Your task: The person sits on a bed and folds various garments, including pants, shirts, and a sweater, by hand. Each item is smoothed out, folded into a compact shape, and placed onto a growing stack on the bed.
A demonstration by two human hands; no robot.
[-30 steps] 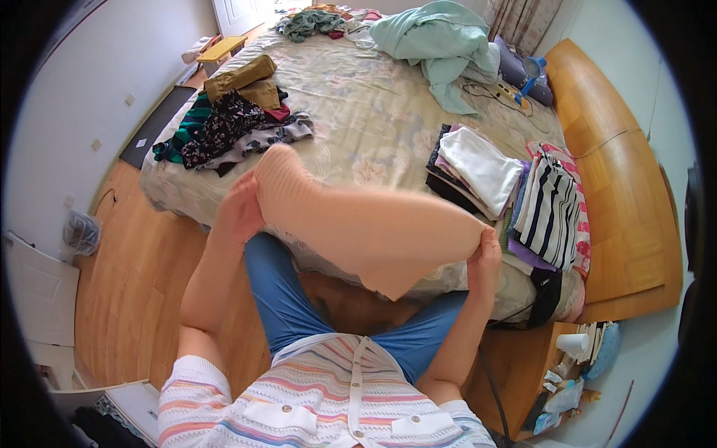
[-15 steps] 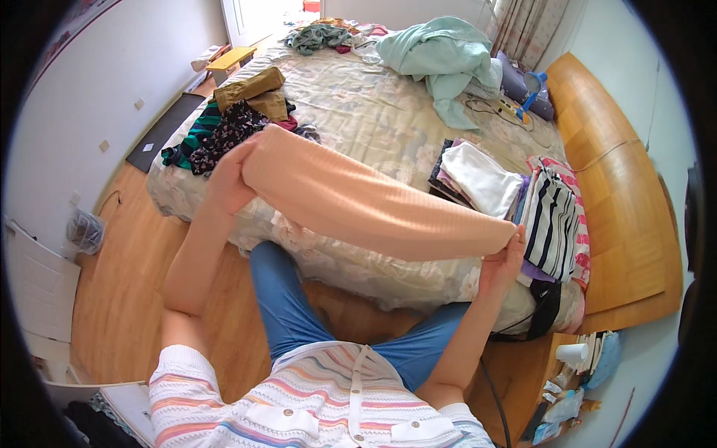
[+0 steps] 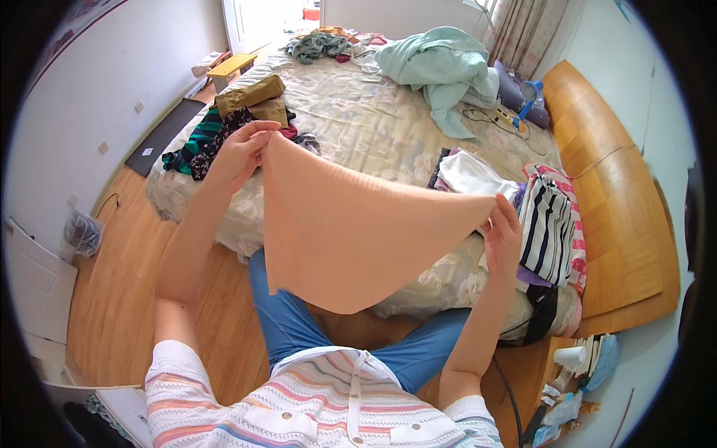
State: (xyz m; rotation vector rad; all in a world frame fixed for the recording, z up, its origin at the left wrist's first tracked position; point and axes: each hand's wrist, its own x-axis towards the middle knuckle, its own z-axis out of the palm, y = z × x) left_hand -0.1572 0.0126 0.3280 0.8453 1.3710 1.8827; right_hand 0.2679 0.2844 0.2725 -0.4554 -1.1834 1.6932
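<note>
Two upper corners: left hand (image 3: pixel 243 158) and right hand (image 3: pixel 505 233) are pinching the peach ribbed cloth (image 3: pixel 362 235), which is hanging between them; top edge is sagging, calling for even outward tension.

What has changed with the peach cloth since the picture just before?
The peach cloth, before a narrow stretched band, now hangs down wider between the left hand and right hand; the right hand moved up-left in view. Both hands still hold it. The folded clothes and clothes pile stayed.
</note>
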